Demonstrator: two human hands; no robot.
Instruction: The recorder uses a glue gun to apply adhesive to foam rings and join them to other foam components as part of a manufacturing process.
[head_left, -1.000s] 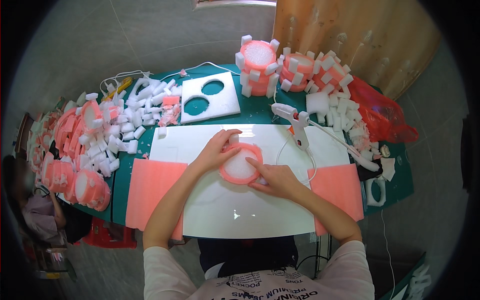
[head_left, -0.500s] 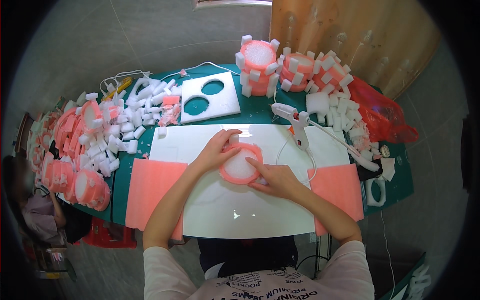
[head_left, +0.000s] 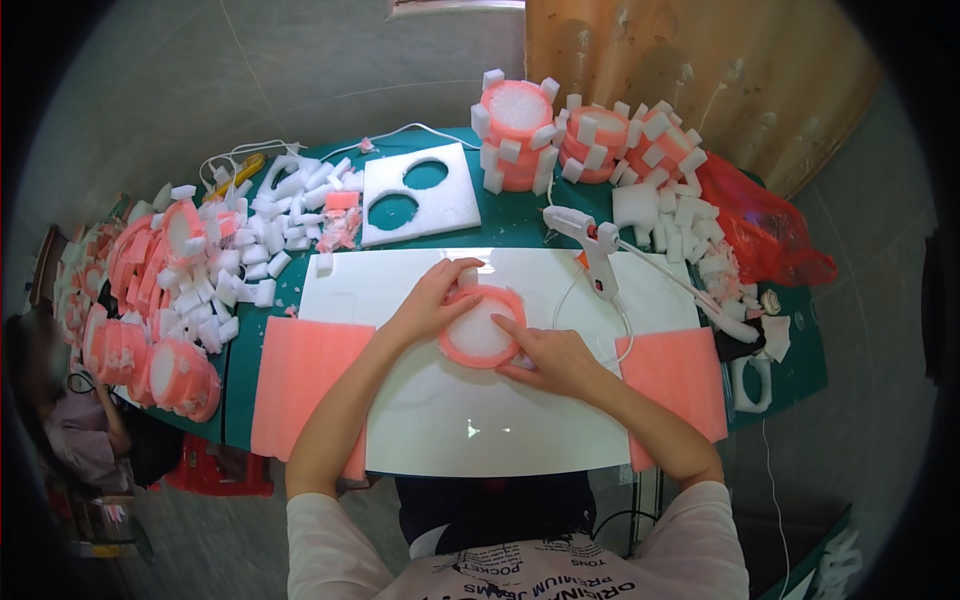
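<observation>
A round foam piece, white in the middle with a pink rim, lies on the white board in front of me. My left hand grips its upper left side, the thumb on the rim and the fingers bent around the far edge. A small white foam block shows beneath those fingers, against the rim. From the lower right, my right hand holds the same piece, with one finger on its white face and the thumb low at the edge.
A white glue gun lies beyond my right hand, its cord looping over the board. Pink foam sheets flank both sides. Behind stand a white foam sheet with two holes, loose white blocks and stacked pink rounds. Another person sits far left.
Both hands and the round foam piece stay in place. The curtain's left edge at the back has shifted a little to the left.
</observation>
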